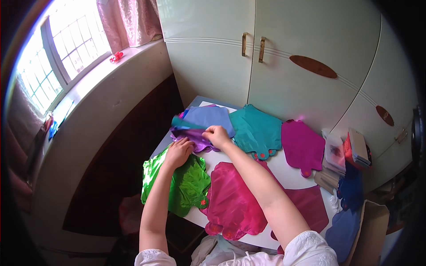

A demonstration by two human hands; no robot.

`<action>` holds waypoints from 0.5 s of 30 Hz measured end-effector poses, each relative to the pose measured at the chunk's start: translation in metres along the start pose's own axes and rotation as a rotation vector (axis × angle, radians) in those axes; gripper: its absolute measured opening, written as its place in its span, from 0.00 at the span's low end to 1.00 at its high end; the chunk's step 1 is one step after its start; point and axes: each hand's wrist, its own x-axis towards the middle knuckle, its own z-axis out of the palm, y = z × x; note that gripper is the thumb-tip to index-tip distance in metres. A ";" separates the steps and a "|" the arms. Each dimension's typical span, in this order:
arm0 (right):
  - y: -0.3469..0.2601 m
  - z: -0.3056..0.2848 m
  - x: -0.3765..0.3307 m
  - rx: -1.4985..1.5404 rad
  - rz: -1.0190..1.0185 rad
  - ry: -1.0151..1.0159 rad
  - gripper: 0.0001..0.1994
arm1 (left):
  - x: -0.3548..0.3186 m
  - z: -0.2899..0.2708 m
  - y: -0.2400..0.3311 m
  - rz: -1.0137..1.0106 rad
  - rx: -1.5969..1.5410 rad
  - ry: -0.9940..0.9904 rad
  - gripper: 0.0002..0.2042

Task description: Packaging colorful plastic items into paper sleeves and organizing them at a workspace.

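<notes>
The right hand (216, 136) has its thumb and forefinger pressed together, seemingly pinching the edge of a shiny purple cloth (191, 134). A teal strip (183, 123) runs from the left toward those fingers, along the top of the purple cloth; whether the two are one piece I cannot tell. The left hand (178, 153) lies palm down, its fingers stretched out and slightly parted, the tips at the lower edge of the purple cloth. So the purple cloth sits between the two hands, just beyond the left fingers and just left of the right ones.

Under the left palm and toward the person lies a shiny green cloth (183, 188). A light blue cloth (211, 117) lies just beyond the right fingers, and a teal cloth (257, 128) is to their right. Farther right of them is a magenta cloth (303, 144) with a rounded tab at its near end. Nearer the person than the right fingers, a bright pink cloth (233, 197) lies partly under the right forearm, with a dark pink cloth (308, 206) on the forearm's other side. All these lie on a white counter (290, 180). Well to the right of the fingers stand a clear plastic box (334, 155) and a red basket (349, 153).
</notes>
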 end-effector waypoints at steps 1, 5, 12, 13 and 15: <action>0.006 -0.003 0.007 0.104 -0.010 0.094 0.10 | 0.003 -0.003 0.003 0.001 -0.002 -0.037 0.14; 0.012 -0.042 0.036 0.462 0.157 0.479 0.12 | 0.012 -0.012 0.015 -0.040 0.035 -0.164 0.15; -0.092 -0.147 0.019 -0.288 -0.438 0.800 0.08 | 0.010 -0.020 0.021 -0.099 0.070 -0.204 0.16; -0.112 -0.149 0.010 -0.326 -0.557 0.782 0.07 | 0.011 -0.024 0.023 -0.109 0.054 -0.235 0.16; -0.144 -0.144 -0.009 -0.442 -0.792 0.685 0.04 | 0.008 -0.024 0.020 -0.124 0.027 -0.261 0.17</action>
